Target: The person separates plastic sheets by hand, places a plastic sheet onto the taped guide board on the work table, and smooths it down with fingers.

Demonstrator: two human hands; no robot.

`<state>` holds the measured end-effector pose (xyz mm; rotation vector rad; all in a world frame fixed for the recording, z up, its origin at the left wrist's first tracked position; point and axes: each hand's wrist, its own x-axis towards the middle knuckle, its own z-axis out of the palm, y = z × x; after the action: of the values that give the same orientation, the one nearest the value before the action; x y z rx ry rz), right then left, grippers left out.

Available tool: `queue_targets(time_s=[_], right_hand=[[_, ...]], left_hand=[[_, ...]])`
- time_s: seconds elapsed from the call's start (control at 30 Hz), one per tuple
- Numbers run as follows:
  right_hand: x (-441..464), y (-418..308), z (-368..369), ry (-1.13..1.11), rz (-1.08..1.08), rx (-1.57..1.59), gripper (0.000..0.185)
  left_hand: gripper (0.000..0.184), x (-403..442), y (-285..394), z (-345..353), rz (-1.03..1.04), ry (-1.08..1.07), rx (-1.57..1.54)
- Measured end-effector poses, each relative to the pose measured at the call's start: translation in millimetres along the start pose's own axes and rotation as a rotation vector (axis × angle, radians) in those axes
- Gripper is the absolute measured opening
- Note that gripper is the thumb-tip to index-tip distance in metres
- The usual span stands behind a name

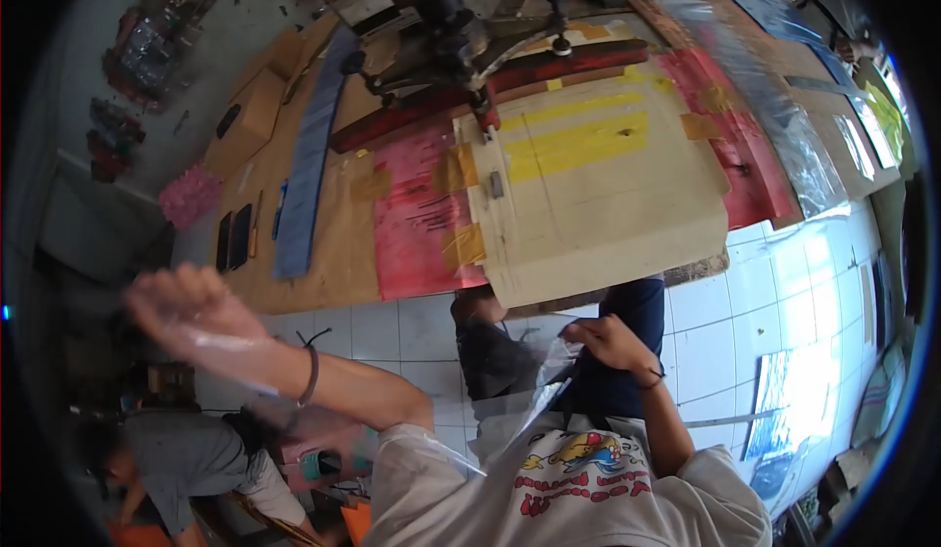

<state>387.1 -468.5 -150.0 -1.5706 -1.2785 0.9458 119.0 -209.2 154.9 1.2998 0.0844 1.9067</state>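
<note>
My left hand [196, 307], raised at the left and slightly blurred, is closed, with clear plastic film [541, 400] running from it past the forearm. My right hand [613, 342] pinches the same film near my lap, below the table's front edge. On the table lies a cream sheet [608, 219] with yellow strips [578, 145]. Red sheets [417, 214] show on both sides of it, held by brown tape [464, 246]. A small grey piece [496, 184] rests near the cream sheet's left edge.
A black frame with a red bar [578, 65] crosses the table's back. Left are a blue strip [319, 165], phones [239, 236] and a cardboard box [248, 124]. Plastic sheeting [799, 155] lies right. Another person [186, 459] bends at lower left.
</note>
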Motion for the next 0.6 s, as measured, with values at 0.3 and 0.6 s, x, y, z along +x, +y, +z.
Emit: queue_targets(time_s=[0.3,0.6], right_hand=[[-101.9,-19.1,-130.1,0.698,0.194,0.045,0.03],[-111.5,-36.5,-143.9,0.479,0.266,-0.469,0.01]], left_hand=[[0.047,6.9,-46.6,-23.8,-0.296,0.266,0.369],[0.043,-3.8,-60.6,-19.3,-0.264,0.307,0.215]])
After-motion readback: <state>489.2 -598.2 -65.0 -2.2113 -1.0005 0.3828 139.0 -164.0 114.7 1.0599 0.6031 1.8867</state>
